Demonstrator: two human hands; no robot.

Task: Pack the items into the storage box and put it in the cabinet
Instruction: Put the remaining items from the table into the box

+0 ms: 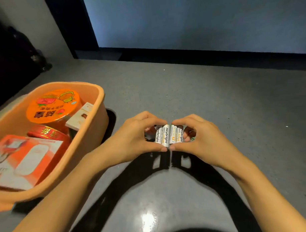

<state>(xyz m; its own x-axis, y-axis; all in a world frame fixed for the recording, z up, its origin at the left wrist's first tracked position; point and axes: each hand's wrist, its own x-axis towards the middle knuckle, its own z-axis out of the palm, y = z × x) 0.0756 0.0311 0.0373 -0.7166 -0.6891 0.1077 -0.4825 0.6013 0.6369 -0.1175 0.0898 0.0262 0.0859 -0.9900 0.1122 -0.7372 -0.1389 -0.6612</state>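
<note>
Both hands hold a cluster of batteries over a grey counter, with a packed storage box to the left.

The left hand (134, 135) and right hand (206, 136) meet at their thumb tips and forefinger tips. Their curled fingers (148, 117) close round several white "Heybright" batteries (168, 135) standing side by side, lifted clear of the counter (217, 96), where their shadow falls. Near the left forearm sits the orange storage box (95, 128). It holds a round tub with an orange printed lid (53, 106), a red tin (47, 133), an orange-and-white carton (28, 155) and a small white box (79, 118) leaning against the box's right wall.
</note>
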